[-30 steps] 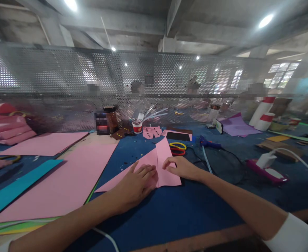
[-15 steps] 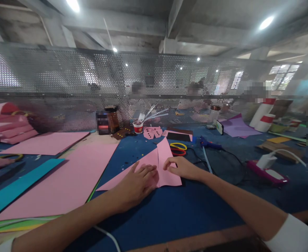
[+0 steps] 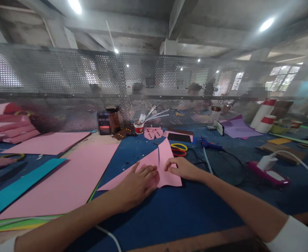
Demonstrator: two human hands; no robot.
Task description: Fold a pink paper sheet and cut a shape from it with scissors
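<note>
A pink paper piece (image 3: 167, 180) lies on the blue table surface (image 3: 196, 210), with a narrow dark gap running down its upper part. My left hand (image 3: 138, 185) rests flat on its left part, fingers spread and pointing right. My right hand (image 3: 181, 168) touches the right part with curled fingers, the fingertips bent down onto the paper; whether they pinch anything is hidden. Just behind the paper are scissors with yellow and red handles (image 3: 179, 147).
Large pink sheets (image 3: 64, 182) and a teal strip (image 3: 25, 185) lie at the left. Behind stand a paper cup (image 3: 138, 127) and a perforated screen (image 3: 154, 77). At the right are a blue glue gun (image 3: 211, 144) and a magenta power strip (image 3: 268, 174).
The gap in the upper part of the pink paper looks slightly wider. Both hands have stayed nearly in place, and the view has shifted very slightly.
</note>
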